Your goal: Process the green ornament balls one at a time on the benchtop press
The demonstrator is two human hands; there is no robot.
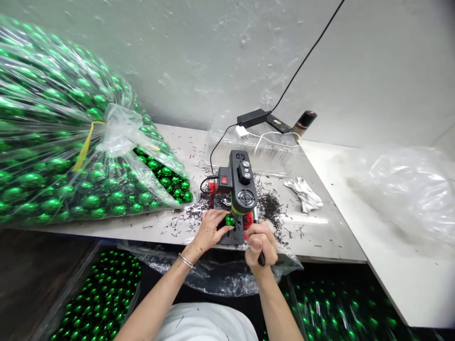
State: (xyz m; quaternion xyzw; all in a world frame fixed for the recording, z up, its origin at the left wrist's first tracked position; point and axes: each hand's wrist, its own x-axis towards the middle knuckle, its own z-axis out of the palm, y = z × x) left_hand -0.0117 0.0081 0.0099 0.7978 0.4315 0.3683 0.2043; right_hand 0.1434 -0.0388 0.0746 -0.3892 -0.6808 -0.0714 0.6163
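Observation:
A small black bench machine [243, 182] with a red switch stands on the table in front of me. At its front, under the head, sits a shiny green ball [230, 220]. My left hand [212, 226] has its thumb and fingers closed around the ball's left side. The fingers of my right hand [262, 244] are wrapped round the machine's black lever handle [261, 259], just right of the black base plate [231, 238]. Part of the lever is hidden behind my fingers.
A large clear bag of green balls [64, 156], torn open at its side, fills the left. Black shavings [270, 208] litter the table. A white glove [304, 194], power adapter [253, 117] and clear plastic tray [270, 158] lie behind. More balls [103, 289] are below the table.

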